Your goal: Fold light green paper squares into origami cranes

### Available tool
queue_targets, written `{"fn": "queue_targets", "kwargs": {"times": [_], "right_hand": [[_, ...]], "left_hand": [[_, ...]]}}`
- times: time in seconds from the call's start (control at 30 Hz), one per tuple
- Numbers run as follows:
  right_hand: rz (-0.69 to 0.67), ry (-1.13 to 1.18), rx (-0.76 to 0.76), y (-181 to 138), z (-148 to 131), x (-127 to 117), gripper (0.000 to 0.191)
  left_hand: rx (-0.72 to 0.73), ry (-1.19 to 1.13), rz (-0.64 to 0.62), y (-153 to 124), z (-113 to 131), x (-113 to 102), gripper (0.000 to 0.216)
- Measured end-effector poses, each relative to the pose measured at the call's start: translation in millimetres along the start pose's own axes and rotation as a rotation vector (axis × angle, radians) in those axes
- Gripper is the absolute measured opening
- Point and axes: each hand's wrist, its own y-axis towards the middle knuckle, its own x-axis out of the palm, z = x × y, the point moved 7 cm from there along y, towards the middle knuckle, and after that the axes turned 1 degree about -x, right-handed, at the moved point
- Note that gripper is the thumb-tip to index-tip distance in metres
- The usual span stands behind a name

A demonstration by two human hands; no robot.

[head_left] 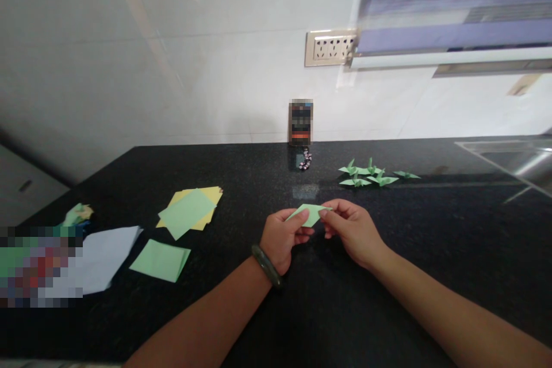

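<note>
A small piece of folded green paper (311, 215) is held between both hands, above the dark countertop (267, 175). My left hand (282, 236), with a dark bangle (266, 266) on its wrist, pinches the paper's left side, thumb on top. At the paper's right corner, my right hand (356, 230) closes thumb and fingers on the tip. Beyond my right hand lie several folded green paper cranes (368, 175) in a cluster. The paper hides part of the fingers beneath it.
To the left are a stack of yellow and green paper sheets (190, 210), a folded green sheet (159, 260) and white paper (107, 256). A phone with a blurred screen (301, 122) leans on the wall, a beaded strap (306, 159) below. A sink edge (495, 164) is far right.
</note>
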Motion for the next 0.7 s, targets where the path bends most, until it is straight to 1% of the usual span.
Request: {"fn": "queue_targets", "kwargs": {"times": [0.17, 0.3, 0.43, 0.53, 0.63, 0.7], "right_hand": [[0.013, -0.003, -0.033, 0.3, -1.2, -1.0, 0.020], [0.020, 0.031, -0.023, -0.4, -0.6, -1.1, 0.020], [0.023, 0.162, 0.047, 1.0, 3.5, -1.4, 0.017], [0.013, 0.244, 0.080, 1.8, 4.8, -0.9, 0.023], [0.008, 0.170, 0.043, 0.8, 1.1, -0.8, 0.031], [-0.006, 0.064, 0.017, -0.7, -1.5, 0.1, 0.030]], "left_hand": [[0.023, -0.013, 0.023, -0.5, 2.5, -0.4, 0.025], [0.042, -0.014, 0.034, -0.7, 4.6, -1.2, 0.026], [0.054, -0.008, 0.046, 0.5, 5.2, -2.2, 0.027], [0.072, 0.018, 0.062, 1.0, 6.0, -3.4, 0.027], [0.139, 0.101, 0.054, 0.0, 10.1, -3.0, 0.028], [0.199, 0.177, 0.036, -1.8, 13.7, -1.6, 0.028]]}}
